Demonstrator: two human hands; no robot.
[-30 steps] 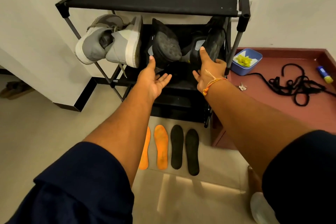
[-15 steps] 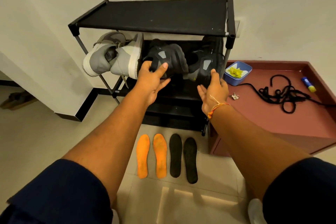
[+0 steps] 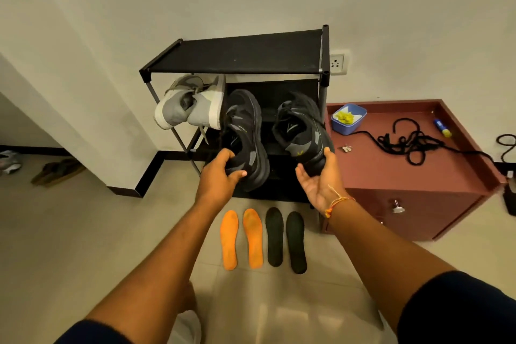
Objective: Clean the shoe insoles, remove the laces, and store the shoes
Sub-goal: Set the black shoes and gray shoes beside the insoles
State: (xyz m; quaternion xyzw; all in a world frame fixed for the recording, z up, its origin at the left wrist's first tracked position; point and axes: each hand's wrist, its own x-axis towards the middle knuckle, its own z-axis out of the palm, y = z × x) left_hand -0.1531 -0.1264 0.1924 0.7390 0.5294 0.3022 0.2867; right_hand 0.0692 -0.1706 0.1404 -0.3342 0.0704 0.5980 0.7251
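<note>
Two black shoes being held in front of the shoe rack [image 3: 240, 57]

The left hand [image 3: 220, 179] is gripping the left black shoe [image 3: 245, 137] by its heel, fingers curled around it; the right hand [image 3: 318, 180] is cupping the right black shoe [image 3: 303, 131] from below, thumb pressing its heel. Orange insoles [image 3: 241, 237] and black insoles [image 3: 286, 239] are lying on the floor beneath, grey sneakers [image 3: 192, 102] sitting in the rack

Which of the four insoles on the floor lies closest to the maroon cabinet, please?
The black insole at the right end of the row; the other black insole and both orange insoles lie farther from the maroon cabinet.
</note>
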